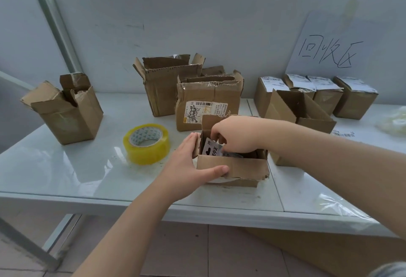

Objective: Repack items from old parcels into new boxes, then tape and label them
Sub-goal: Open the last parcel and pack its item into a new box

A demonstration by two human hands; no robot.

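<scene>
A small worn cardboard parcel [243,168] stands open near the table's front edge. My left hand [186,167] holds its left side, thumb along the front wall and fingers against the left wall. My right hand [236,134] reaches into the top with curled fingers and pinches a white card-like item [212,149] with black print that sticks up inside. A dark packet [234,156] lies deeper in the box, mostly hidden. An open new box [301,110] stands just right of and behind the parcel.
A roll of yellowish tape [146,144] lies left of the parcel. Opened old boxes stand at the left [66,114] and at the middle back [206,103]. Several labelled sealed boxes [351,99] line the back right under a handwritten sign [329,54].
</scene>
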